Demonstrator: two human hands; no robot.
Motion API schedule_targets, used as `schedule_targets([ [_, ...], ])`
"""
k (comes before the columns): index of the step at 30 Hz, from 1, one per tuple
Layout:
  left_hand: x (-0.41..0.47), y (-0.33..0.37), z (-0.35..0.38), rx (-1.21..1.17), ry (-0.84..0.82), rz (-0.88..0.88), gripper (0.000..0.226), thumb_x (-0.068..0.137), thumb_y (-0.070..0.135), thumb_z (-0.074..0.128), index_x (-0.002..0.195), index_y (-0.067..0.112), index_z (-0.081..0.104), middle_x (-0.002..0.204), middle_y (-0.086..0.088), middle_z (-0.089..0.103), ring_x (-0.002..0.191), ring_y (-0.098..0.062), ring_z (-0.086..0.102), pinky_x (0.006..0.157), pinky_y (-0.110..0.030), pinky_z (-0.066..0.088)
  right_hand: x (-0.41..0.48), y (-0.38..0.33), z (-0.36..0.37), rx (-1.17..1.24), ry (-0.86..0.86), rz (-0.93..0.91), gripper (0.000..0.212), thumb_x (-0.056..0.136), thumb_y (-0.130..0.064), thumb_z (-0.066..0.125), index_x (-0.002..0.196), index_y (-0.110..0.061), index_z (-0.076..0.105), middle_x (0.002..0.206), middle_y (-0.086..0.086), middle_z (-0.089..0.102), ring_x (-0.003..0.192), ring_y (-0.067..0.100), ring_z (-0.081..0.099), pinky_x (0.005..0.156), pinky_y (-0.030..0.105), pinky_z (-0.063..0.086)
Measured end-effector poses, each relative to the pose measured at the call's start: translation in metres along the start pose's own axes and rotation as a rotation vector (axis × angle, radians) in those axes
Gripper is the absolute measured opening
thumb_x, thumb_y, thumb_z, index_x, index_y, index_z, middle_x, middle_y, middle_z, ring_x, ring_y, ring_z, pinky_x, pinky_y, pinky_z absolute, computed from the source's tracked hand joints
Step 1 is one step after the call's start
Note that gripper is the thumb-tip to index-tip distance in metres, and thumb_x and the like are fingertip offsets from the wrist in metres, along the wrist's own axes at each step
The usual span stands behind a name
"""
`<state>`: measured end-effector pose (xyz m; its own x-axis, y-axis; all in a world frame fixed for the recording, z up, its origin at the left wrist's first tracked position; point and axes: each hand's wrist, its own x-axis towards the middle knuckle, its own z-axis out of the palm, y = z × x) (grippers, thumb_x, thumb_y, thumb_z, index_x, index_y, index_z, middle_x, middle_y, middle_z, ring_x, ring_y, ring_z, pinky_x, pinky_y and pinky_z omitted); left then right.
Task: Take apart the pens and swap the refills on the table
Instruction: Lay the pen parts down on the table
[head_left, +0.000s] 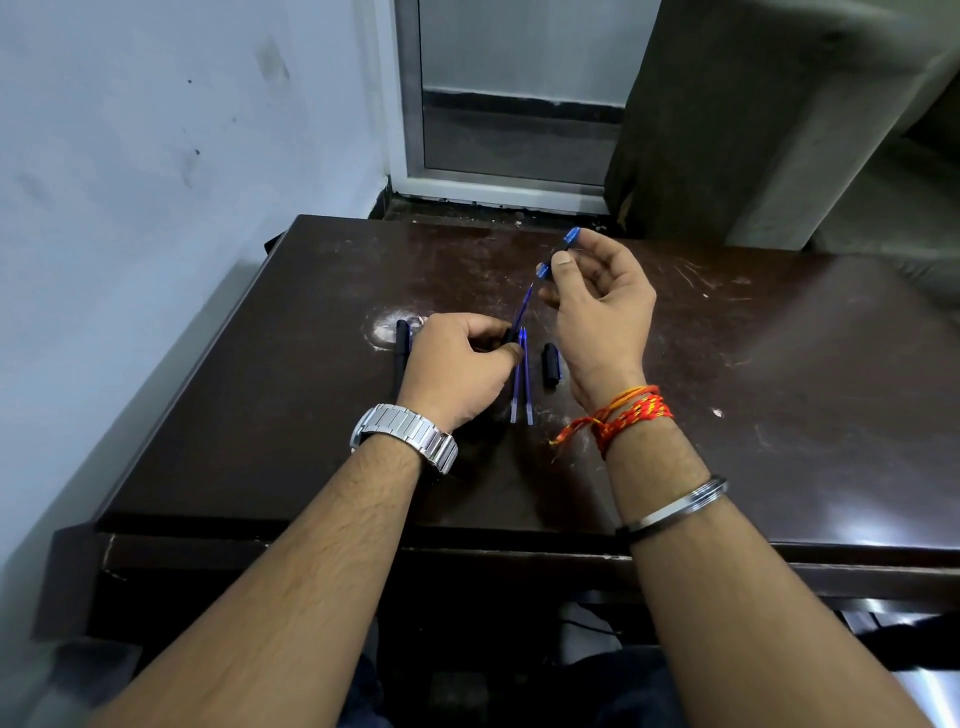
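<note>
My left hand (460, 366) rests on the dark table (779, 389) and grips the black end of a pen barrel with a blue refill (523, 307) sticking up out of it. My right hand (597, 306) is raised above the table and pinches a short pen piece with blue ends (558, 252) between thumb and fingers. Two loose blue refills (522, 382) lie side by side between my hands. A black cap piece (551, 364) lies just right of them. Another black pen (401, 353) lies to the left, partly hidden by my left hand.
The table's left edge runs close to a pale wall (156, 182). A window frame (509, 104) and a curtain (727, 130) stand beyond the far edge. Scratched bare tabletop stretches to the right of my hands.
</note>
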<state>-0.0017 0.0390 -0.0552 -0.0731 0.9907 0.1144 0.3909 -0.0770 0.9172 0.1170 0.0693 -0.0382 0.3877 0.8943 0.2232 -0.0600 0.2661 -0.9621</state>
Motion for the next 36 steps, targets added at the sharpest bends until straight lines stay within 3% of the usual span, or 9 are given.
schedule_targets([
  [4,-0.001,0.001,0.000,-0.002,0.003,0.009,0.016,0.082,0.019,0.074,0.097,0.020,0.079,0.083,0.009,0.075,0.079,-0.007,0.070,0.073,-0.024,0.056,-0.001,0.003,0.000,-0.075,-0.037,0.006,0.018,0.094,-0.008,0.065,0.107,-0.020,0.065,0.093,-0.002,0.071,0.087,0.012,0.073,0.077,0.032,0.063],
  [9,-0.002,0.001,-0.001,0.009,0.017,0.014,0.014,0.082,0.019,0.073,0.094,0.021,0.078,0.080,0.009,0.075,0.077,-0.007,0.070,0.067,-0.020,0.053,-0.003,0.004,0.001,-0.145,-0.112,0.033,0.018,0.093,-0.008,0.065,0.101,-0.024,0.065,0.097,0.002,0.074,0.091,0.017,0.074,0.084,0.040,0.062],
  [17,-0.003,0.003,-0.002,0.019,0.020,0.018,0.016,0.084,0.017,0.071,0.098,0.021,0.077,0.082,0.012,0.073,0.080,-0.006,0.069,0.071,-0.022,0.054,-0.004,0.001,0.000,-0.109,-0.125,0.033,0.019,0.094,-0.004,0.062,0.110,-0.015,0.064,0.091,0.001,0.072,0.077,0.006,0.073,0.074,0.026,0.062],
  [20,-0.003,0.003,-0.002,0.016,0.033,0.019,0.015,0.084,0.017,0.071,0.097,0.020,0.078,0.079,0.014,0.071,0.080,-0.004,0.068,0.072,-0.021,0.053,-0.004,0.002,0.000,-0.120,-0.123,0.021,0.022,0.094,-0.005,0.062,0.113,-0.016,0.061,0.093,0.001,0.073,0.080,0.007,0.074,0.077,0.029,0.062],
  [24,-0.002,0.003,-0.002,-0.029,0.032,-0.001,0.015,0.084,0.018,0.071,0.097,0.021,0.078,0.084,0.010,0.075,0.083,-0.008,0.070,0.078,-0.031,0.058,-0.004,0.001,0.000,-0.101,-0.119,0.033,0.025,0.095,-0.006,0.061,0.117,-0.018,0.057,0.091,-0.002,0.072,0.080,0.006,0.074,0.076,0.028,0.062],
  [30,-0.001,0.004,0.000,-0.044,0.039,-0.002,0.017,0.086,0.017,0.069,0.101,0.021,0.077,0.084,0.015,0.072,0.083,0.001,0.066,0.071,-0.014,0.049,-0.003,0.004,-0.001,-0.153,-0.128,0.026,0.031,0.095,-0.007,0.059,0.119,-0.025,0.051,0.092,0.002,0.072,0.087,0.014,0.074,0.084,0.035,0.061],
  [33,0.001,0.002,0.001,-0.081,0.072,0.000,0.017,0.086,0.015,0.068,0.097,0.020,0.078,0.083,0.011,0.075,0.082,-0.004,0.069,0.071,-0.019,0.053,-0.005,0.010,0.003,-0.205,-0.209,0.020,0.036,0.094,-0.007,0.060,0.125,-0.021,0.050,0.092,0.007,0.072,0.084,0.017,0.072,0.082,0.033,0.060],
  [36,0.002,-0.001,0.000,-0.076,0.083,0.001,0.015,0.084,0.016,0.069,0.096,0.018,0.079,0.081,0.006,0.076,0.078,-0.009,0.071,0.070,-0.025,0.056,-0.007,0.011,0.006,-0.257,-0.280,0.045,0.036,0.094,-0.009,0.059,0.129,-0.018,0.052,0.088,0.003,0.068,0.075,0.010,0.066,0.073,0.025,0.058],
])
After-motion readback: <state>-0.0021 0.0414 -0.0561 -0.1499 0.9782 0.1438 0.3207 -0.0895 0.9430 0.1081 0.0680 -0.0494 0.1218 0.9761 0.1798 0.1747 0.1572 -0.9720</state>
